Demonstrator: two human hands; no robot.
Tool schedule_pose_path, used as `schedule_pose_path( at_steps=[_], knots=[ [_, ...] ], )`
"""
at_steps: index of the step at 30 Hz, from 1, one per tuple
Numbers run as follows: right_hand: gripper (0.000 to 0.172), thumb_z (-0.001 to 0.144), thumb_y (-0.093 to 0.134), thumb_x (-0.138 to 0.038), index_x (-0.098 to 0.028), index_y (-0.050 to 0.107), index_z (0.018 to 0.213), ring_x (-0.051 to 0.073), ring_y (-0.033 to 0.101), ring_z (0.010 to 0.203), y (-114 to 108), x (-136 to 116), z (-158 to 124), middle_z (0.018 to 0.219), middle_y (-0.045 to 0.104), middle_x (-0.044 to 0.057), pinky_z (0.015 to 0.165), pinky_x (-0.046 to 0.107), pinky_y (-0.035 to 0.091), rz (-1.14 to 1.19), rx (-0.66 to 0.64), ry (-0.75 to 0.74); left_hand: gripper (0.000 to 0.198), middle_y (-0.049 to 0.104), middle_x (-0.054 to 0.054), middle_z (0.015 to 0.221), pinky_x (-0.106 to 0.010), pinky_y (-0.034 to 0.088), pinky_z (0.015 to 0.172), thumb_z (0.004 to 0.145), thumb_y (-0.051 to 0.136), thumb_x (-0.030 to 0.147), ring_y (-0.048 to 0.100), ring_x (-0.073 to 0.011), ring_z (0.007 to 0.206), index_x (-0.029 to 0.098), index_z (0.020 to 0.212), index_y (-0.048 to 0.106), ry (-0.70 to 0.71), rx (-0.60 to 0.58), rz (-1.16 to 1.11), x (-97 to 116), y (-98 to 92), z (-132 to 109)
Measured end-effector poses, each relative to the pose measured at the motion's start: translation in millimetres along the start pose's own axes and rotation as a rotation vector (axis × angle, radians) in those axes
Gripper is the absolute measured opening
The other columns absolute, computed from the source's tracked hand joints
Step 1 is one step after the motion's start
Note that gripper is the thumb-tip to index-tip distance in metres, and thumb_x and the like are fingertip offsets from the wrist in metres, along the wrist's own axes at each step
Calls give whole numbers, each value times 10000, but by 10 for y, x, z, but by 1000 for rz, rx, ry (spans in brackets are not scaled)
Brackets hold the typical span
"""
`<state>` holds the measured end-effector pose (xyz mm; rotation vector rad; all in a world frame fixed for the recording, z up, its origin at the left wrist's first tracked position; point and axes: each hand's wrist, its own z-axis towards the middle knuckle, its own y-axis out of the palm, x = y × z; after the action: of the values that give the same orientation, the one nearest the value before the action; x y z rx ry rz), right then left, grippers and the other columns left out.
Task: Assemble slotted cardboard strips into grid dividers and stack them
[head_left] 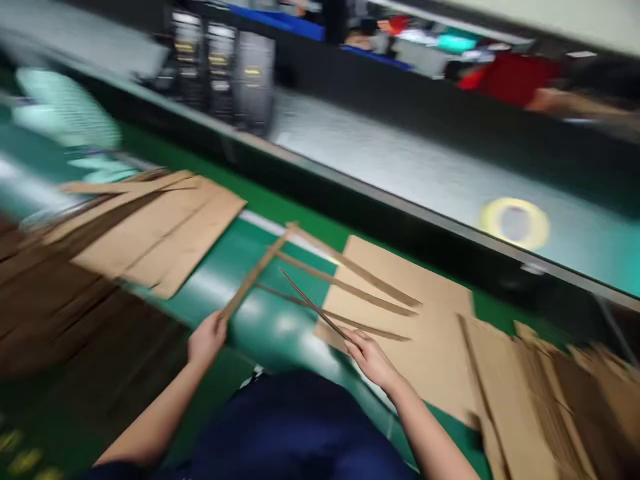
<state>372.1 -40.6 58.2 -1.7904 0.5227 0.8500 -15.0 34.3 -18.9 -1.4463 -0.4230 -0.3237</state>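
My left hand [206, 339] is closed on the near end of a cardboard divider frame [300, 270] made of interlocked brown strips, held above the green work surface [260, 320]. My right hand [371, 358] pinches another strip of the same frame at its near end. The frame's strips fan out toward a flat cardboard sheet [425, 320] lying to the right. The picture is smeared by motion.
A stack of flat cardboard pieces [155, 227] lies at the left, with darker brown sheets [60, 313] below it. More cardboard stands stacked at the right [560, 393]. A roll of yellow tape [515, 223] sits on the grey conveyor [400, 160] behind a dark rail. A person in red [515, 77] is at the far side.
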Motion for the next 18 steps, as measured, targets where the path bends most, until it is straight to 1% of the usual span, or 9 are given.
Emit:
schedule_pose_path(
  at_steps=[1,3,5,7,9,12,14,16,18],
  knots=[
    [437,961,353,-420,-285,487,1355,191,559,1094,163,-101,163,1208,599,62,985,341,433,36,-93,-38,232,656,-62,1039,-327,542,811,914,514,277,636,-162,903,137,1078,600,-54,27,-4,-193,-52,-98],
    [467,956,346,-470,-273,495,1352,198,575,1067,472,-266,450,1192,607,68,959,345,455,79,-242,-68,210,680,-50,1036,-292,535,850,903,488,234,647,-158,928,163,1054,617,-117,70,-39,-477,-58,-200],
    [497,948,338,-507,-265,502,1350,204,585,1048,731,-402,651,1164,621,71,943,347,466,74,-356,-79,218,685,-41,1057,-285,529,876,892,478,239,648,-157,959,197,1053,619,-144,113,-84,-639,5,-226],
    [515,943,331,-528,-260,510,1345,210,581,1061,904,-500,758,1159,627,70,955,350,456,33,-420,-85,230,687,-42,1048,-293,539,855,891,466,251,654,-159,939,211,1069,606,-161,149,-134,-695,69,-247],
    [529,940,319,-536,-254,512,1344,213,573,1085,992,-543,805,1178,624,69,978,351,439,-20,-439,-68,270,687,-41,1022,-288,548,813,889,465,251,661,-153,895,216,1136,568,-179,176,-178,-690,101,-288],
    [538,941,297,-535,-254,504,1350,213,572,1099,1026,-504,848,1197,620,65,991,349,429,-99,-469,-21,415,682,-21,981,-274,546,771,886,477,237,660,-144,853,236,1301,450,-201,201,-213,-664,85,-341],
    [531,942,293,-524,-258,502,1351,213,580,1088,1035,-448,893,1186,627,65,980,348,436,-143,-496,-10,483,673,-17,979,-271,533,781,900,457,229,650,-146,873,256,1377,383,-164,199,-176,-661,51,-345],
    [513,946,293,-500,-262,504,1349,212,592,1069,1059,-415,942,1170,633,69,958,341,449,-189,-497,-6,459,663,-22,957,-263,520,774,925,409,238,639,-153,882,271,1383,405,-94,172,-90,-669,15,-327],
    [486,951,295,-455,-261,512,1341,210,607,1042,1100,-429,962,1144,639,77,935,330,457,-270,-473,11,415,655,-34,903,-249,510,739,945,363,248,633,-159,855,262,1342,481,-36,140,-1,-683,-12,-308]
  ],
)
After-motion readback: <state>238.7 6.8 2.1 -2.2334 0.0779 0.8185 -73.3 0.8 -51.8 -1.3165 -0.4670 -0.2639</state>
